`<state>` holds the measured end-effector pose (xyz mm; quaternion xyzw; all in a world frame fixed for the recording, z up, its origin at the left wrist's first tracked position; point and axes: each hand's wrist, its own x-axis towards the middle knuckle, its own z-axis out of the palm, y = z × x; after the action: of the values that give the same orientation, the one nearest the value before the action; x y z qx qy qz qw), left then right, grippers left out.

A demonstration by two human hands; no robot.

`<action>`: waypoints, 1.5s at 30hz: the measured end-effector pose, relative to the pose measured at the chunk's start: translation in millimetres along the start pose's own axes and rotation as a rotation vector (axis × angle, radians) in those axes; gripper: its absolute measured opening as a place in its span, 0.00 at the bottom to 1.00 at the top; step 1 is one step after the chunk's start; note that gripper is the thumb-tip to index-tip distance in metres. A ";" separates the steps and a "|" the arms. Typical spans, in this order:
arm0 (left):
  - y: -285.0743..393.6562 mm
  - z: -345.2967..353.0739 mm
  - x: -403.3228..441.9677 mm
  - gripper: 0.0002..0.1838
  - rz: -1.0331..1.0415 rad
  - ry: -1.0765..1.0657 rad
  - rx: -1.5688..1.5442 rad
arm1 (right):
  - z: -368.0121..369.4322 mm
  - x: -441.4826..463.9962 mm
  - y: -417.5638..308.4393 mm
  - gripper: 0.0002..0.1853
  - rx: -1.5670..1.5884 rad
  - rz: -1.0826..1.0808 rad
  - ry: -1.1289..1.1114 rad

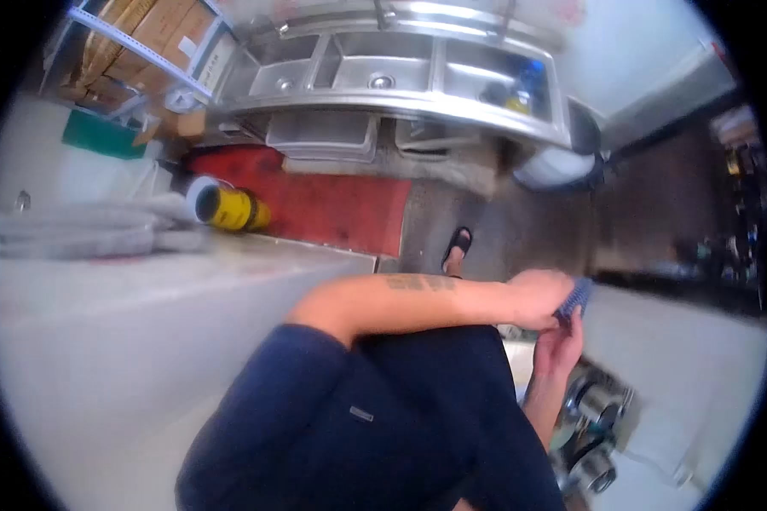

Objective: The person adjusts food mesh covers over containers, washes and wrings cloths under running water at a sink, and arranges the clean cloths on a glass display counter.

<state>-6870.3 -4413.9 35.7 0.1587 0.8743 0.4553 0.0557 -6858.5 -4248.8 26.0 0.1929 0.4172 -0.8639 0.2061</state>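
Observation:
My left arm reaches across my body to the right, and my left hand [539, 298] is closed on a small dark blue patterned piece [576, 298] that looks like cloth. Just below, my right hand [559, 345] pinches the lower end of that piece, fingers pointing up. Motion blur hides the finer detail of the fingers and the weave. Metal canisters or pots [595, 402] stand beside my right forearm, under the hands.
Ahead is a steel three-basin sink [379, 64], with a blue and yellow item [524, 89] in its right basin. A yellow bucket [226, 207] stands by a red mat [341, 209]. Boxes [136, 51] fill a shelf at left. White counters [102, 298] flank me.

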 end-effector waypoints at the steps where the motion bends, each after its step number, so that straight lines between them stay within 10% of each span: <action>1: -31.7 -22.9 16.6 0.33 -0.022 0.011 -0.004 | 28.9 34.6 3.8 0.20 -0.024 0.037 -0.018; 9: -188.7 -205.0 16.2 0.43 -0.412 0.688 -0.138 | 261.9 245.0 62.8 0.18 -0.519 0.372 -0.385; 16: -353.4 -311.5 -61.8 0.23 -0.262 1.260 -1.486 | 413.4 348.5 164.0 0.19 -0.568 0.639 -0.616; 29: -525.8 -432.5 -80.5 0.54 -0.295 1.387 -2.309 | 584.4 419.2 319.0 0.16 -0.295 0.721 -0.432; 33: -553.5 -474.0 -54.2 0.52 0.101 1.178 -2.300 | 565.8 459.4 331.4 0.19 -0.427 0.683 -0.345; 37: -612.4 -497.5 -53.6 0.31 -0.039 1.200 -2.278 | 536.2 571.1 336.2 0.21 -1.369 0.280 -0.300; 40: -629.5 -509.2 -57.6 0.28 -0.283 1.336 -2.191 | 617.6 626.8 341.1 0.26 -1.722 -0.610 -0.347; 45: -654.0 -495.8 -61.2 0.26 -0.362 1.470 -2.129 | 669.3 654.6 351.5 0.27 -1.934 -0.873 -0.603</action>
<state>-7080.8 -5169.8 -212.3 -0.3665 -0.0781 0.8855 -0.2747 -7335.1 -5111.4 -143.6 -0.4324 0.8820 -0.1830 0.0407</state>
